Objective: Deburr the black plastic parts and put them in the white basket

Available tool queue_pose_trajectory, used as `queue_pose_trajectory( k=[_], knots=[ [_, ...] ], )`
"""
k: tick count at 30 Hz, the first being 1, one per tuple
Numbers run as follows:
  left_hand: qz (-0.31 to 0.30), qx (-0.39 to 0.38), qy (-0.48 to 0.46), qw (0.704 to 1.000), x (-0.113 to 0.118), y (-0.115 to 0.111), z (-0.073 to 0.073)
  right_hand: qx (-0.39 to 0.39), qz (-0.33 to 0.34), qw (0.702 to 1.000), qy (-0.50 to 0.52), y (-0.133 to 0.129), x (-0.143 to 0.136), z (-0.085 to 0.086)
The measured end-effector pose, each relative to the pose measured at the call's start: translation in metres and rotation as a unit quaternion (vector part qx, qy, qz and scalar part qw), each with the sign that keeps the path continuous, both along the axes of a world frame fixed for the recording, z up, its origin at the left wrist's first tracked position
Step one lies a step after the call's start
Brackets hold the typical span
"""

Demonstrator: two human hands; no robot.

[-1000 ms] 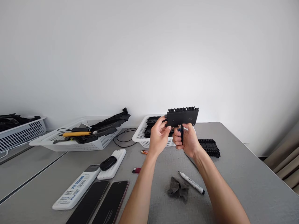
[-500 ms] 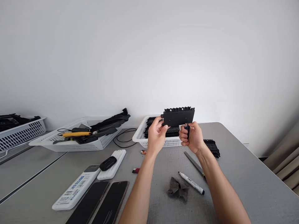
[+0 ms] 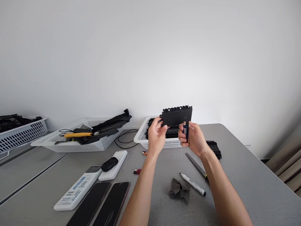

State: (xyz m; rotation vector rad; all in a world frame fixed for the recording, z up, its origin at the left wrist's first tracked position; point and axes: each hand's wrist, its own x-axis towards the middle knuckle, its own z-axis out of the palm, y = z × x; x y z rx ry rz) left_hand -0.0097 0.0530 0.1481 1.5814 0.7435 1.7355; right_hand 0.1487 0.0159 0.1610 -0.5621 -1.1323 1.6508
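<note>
My left hand grips the left end of a flat black plastic plate, thumb in front and fingers behind. The plate is held up and tilted, with a wavy, notched upper edge. My right hand is closed around a dark blue lighter, which stands upright close below the plate's right end. Its thumb reaches the plate's lower right corner; whether it presses there I cannot tell. Behind both hands is a white basket of black ribbed parts. Another black ribbed part lies right of my right wrist.
On the grey table are a file, a marker, a dark crumpled cloth, a red lighter and an orange lighter. Two phones, white power banks and a basket of tools stand left.
The plate and both hands have shifted slightly left and up. The lighter has turned in my right hand, so more of its dark blue body shows.
</note>
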Motion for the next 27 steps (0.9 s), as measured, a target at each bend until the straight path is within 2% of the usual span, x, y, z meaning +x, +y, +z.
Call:
queue_pose_trajectory(
  k=[2, 4, 7, 9, 12, 17, 19, 21, 27],
  knots=[
    [0.012, -0.003, -0.014, 1.0, -0.001, 0.003, -0.002, 0.045, -0.047, 0.997, -0.045, -0.006, 0.0, 0.002],
    [0.029, -0.006, -0.026, 0.999, -0.002, 0.004, -0.003, 0.108, -0.126, 0.978, -0.126, -0.011, 0.001, 0.002],
    [0.053, 0.001, -0.042, 0.998, -0.001, 0.005, -0.004, 0.194, -0.229, 0.915, -0.27, -0.018, 0.001, -0.003],
    [0.065, 0.01, -0.048, 0.997, -0.001, 0.004, -0.003, 0.213, -0.252, 0.879, -0.344, -0.021, -0.002, -0.015],
    [0.073, 0.023, -0.054, 0.996, -0.001, 0.003, -0.001, 0.193, -0.236, 0.844, -0.442, -0.025, -0.012, -0.05],
    [0.065, 0.026, -0.063, 0.996, -0.003, -0.001, 0.004, 0.12, -0.211, 0.717, -0.653, -0.028, -0.019, -0.124],
    [0.05, 0.035, -0.064, 0.996, -0.003, -0.004, 0.007, 0.104, -0.21, 0.7, -0.675, -0.028, -0.019, -0.142],
    [0.034, 0.054, -0.061, 0.996, -0.002, -0.008, 0.01, 0.098, -0.211, 0.695, -0.68, -0.028, -0.02, -0.15],
    [0.027, 0.106, -0.021, 0.994, -0.002, -0.014, 0.014, 0.095, -0.226, 0.712, -0.658, -0.027, -0.024, -0.155]
  ],
)
